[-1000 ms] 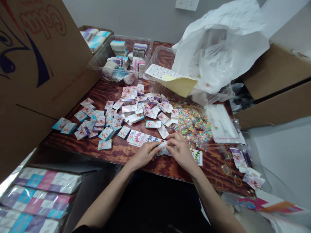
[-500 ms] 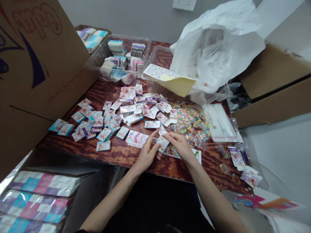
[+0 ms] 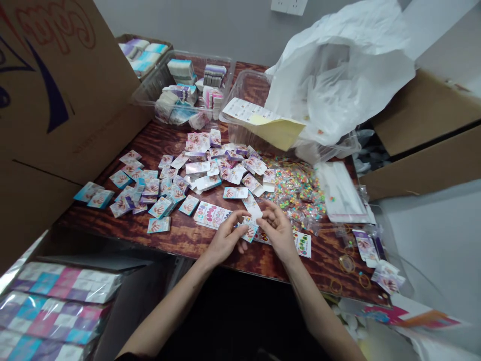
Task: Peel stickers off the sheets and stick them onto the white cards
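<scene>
My left hand [image 3: 225, 238] is curled around a small printed card [image 3: 249, 229] with a hand picture on it, holding it at the fingertips and thumb. My right hand [image 3: 276, 230] sits just to the right, fingers spread and holding nothing. Above them lies a white card strip [image 3: 251, 205]. A sheet of coloured dots [image 3: 212, 214] lies left of my hands, and a small dotted card [image 3: 302, 244] lies to their right. Many similar cards [image 3: 195, 170] are scattered on the dark wooden table [image 3: 180, 245].
Clear plastic tubs [image 3: 184, 85] of stacked cards stand at the back. Small bags of colourful beads [image 3: 296, 190], a white plastic bag [image 3: 338, 75] and rubber bands [image 3: 347, 263] lie right. A cardboard flap [image 3: 56, 85] rises left, above wrapped packs [image 3: 56, 306].
My hands have moved apart. My right hand has opened and let go of the small card, which now stays at my left hand. The dotted sheet under my hands has shifted left.
</scene>
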Demonstrator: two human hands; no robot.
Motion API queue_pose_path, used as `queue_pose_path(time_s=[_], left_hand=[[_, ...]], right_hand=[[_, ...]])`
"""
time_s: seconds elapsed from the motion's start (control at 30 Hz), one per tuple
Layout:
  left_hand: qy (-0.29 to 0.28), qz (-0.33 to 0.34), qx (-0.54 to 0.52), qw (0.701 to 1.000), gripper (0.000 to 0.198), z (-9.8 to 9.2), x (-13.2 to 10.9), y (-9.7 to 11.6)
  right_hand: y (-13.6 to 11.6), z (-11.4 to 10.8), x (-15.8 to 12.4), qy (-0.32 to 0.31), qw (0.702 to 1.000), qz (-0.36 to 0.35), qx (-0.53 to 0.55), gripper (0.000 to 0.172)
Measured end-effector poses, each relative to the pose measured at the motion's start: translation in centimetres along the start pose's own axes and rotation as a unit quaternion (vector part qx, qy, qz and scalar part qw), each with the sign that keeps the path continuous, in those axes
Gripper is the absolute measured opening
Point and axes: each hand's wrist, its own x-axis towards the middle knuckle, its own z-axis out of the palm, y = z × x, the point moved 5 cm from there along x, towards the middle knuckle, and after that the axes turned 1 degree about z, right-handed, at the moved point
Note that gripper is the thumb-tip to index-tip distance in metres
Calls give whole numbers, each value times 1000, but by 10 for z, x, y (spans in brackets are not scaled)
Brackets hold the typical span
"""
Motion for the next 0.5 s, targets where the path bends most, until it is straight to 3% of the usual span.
queue_pose_path(time_s=[0.2,0.5], left_hand=[[87,35,54,994,37,-1,-3,1],[33,22,115,993,45,1,-7,-3]], right_hand=[[-4,6,-1,-54,997,-31,-37,18],[20,0,3,33,992,90,83,24]])
